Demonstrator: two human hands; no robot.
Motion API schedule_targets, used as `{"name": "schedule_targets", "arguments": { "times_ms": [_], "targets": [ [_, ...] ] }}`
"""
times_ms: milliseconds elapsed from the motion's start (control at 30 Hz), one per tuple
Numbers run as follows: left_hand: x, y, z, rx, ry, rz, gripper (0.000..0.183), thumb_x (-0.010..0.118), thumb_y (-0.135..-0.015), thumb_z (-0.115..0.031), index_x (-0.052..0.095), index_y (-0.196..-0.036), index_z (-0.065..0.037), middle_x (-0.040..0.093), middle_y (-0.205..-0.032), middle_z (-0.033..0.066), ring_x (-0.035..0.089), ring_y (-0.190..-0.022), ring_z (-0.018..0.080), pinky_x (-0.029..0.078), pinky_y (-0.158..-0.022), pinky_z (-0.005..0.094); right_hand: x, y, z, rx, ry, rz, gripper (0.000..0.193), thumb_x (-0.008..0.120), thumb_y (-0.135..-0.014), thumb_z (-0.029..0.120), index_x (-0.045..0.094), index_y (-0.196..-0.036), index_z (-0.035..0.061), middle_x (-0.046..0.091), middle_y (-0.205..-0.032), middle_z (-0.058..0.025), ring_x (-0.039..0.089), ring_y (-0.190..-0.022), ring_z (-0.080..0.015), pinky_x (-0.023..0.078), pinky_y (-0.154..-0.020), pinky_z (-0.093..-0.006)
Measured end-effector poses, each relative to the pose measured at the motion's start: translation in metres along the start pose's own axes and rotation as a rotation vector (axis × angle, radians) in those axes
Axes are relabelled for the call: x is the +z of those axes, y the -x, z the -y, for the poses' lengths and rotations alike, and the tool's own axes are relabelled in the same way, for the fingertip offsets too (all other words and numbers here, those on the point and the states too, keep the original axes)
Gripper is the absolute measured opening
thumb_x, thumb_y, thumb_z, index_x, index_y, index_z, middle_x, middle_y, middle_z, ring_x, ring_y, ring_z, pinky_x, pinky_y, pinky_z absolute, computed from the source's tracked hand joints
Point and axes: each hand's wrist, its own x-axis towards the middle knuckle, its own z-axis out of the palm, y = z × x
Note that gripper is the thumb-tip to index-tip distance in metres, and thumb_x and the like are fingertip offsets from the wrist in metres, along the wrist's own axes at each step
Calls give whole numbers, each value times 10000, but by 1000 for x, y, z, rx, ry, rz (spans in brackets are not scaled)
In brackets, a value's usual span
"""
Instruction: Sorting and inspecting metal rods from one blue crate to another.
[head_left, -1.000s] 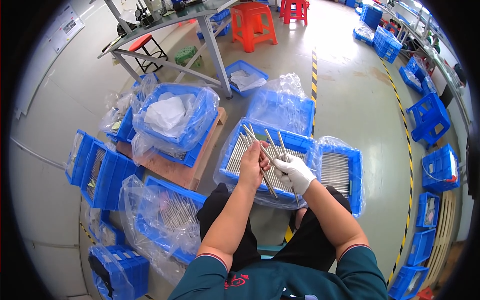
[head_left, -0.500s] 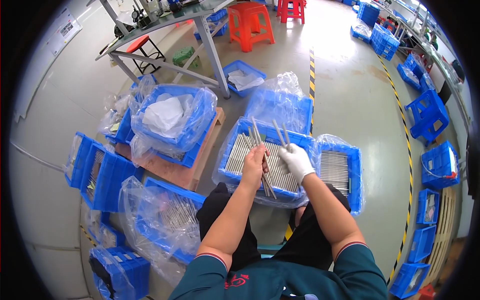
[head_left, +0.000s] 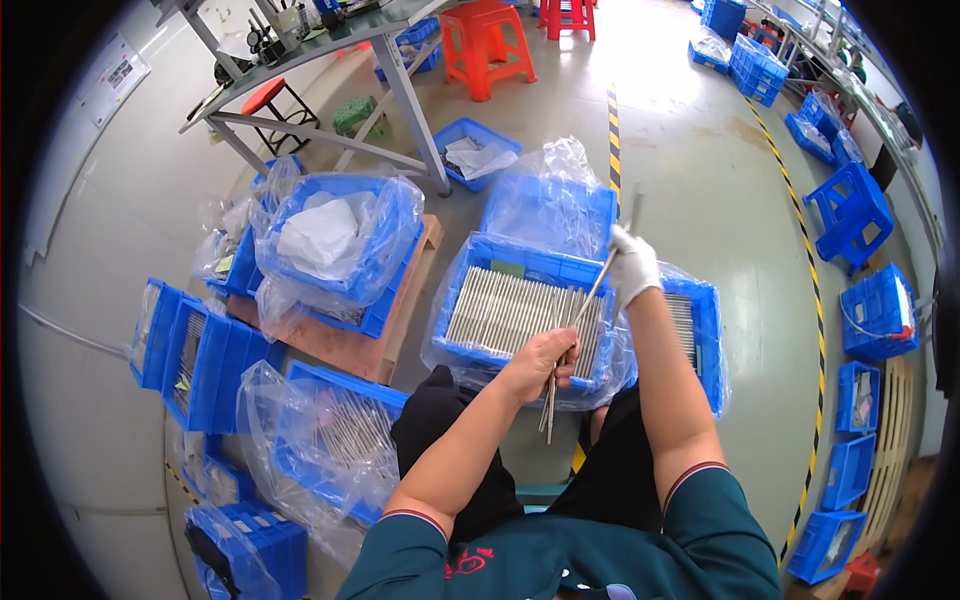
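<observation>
My bare left hand (head_left: 543, 364) is closed around a few thin metal rods (head_left: 549, 415), whose lower ends stick out below the fist. Higher and to the right, my right hand (head_left: 634, 268), in a white glove, has its fingers closed on a metal rod; a blurred end (head_left: 637, 205) rises above it. One rod slants from the left fist up to the glove. Beneath both hands stands a blue crate (head_left: 462, 345) lined with clear plastic, holding a row of similar rods (head_left: 500, 308). Exactly how many rods each hand grips is hidden.
A second lined blue crate (head_left: 708, 345) with rods stands close on the right, and another (head_left: 300, 455) lies at the left. Stacked crates (head_left: 385, 320) sit on a wooden pallet (head_left: 405, 318). A workbench (head_left: 330, 45) and red stool (head_left: 487, 48) are farther off.
My right hand has moved up and right, away from the left hand. My left hand has moved down and slightly right, still gripping rods. The view has shifted slightly.
</observation>
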Motion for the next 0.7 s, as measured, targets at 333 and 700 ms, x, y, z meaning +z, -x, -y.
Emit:
{"name": "schedule_targets", "arguments": {
  "times_ms": [333, 700],
  "targets": [
    [-13, 1, -20, 182, 198, 77, 366, 520, -907, -420, 581, -827, -68, 589, -913, 73, 621, -942, 317, 520, -794, 479, 24, 77, 1, -51, 526, 451, 273, 623, -841, 312, 628, -814, 40, 546, -590, -17, 499, -499, -95, 395, -487, -248],
    [-31, -3, -23, 302, 260, -168, 354, 618, -852, -421, 549, -826, -75, 480, -720, -16, 420, -525, 89, 374, -460, 243, 29, 70, -18, -180, 912, 409, 446, 498, -875, 435, 623, -900, 8, 619, -703, -142, 617, -658, -222, 461, -651, -320]
  ]
}}
